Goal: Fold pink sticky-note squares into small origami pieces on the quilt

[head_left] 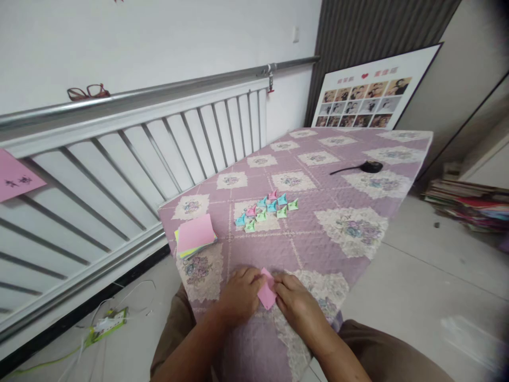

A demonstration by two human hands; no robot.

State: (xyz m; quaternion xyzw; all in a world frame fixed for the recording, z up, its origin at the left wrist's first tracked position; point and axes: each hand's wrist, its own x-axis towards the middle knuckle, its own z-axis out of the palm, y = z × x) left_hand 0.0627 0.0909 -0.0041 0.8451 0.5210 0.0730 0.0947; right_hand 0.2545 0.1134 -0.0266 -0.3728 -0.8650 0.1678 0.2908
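A small folded piece of pink paper (266,292) lies on the tablecloth near the table's front edge, shaped like a diamond. My left hand (242,293) grips its left side, fingers closed with the thumb on the paper. On the opposite edge, my right hand (296,302) pinches the paper between thumb and bent fingers. Beyond the hands stand several small folded paper figures (271,206) in pink, blue and green, set in slanting rows. To the left rests a stack of coloured paper sheets (196,234), pink on top with yellow showing underneath.
A patterned purple tablecloth (258,249) covers the table. A black object with a thin tail (370,167) lies at the far right. A white radiator (159,159) runs along the left, with eyeglasses (88,92) on its pipe. A power strip (109,324) with cables sits on the floor.
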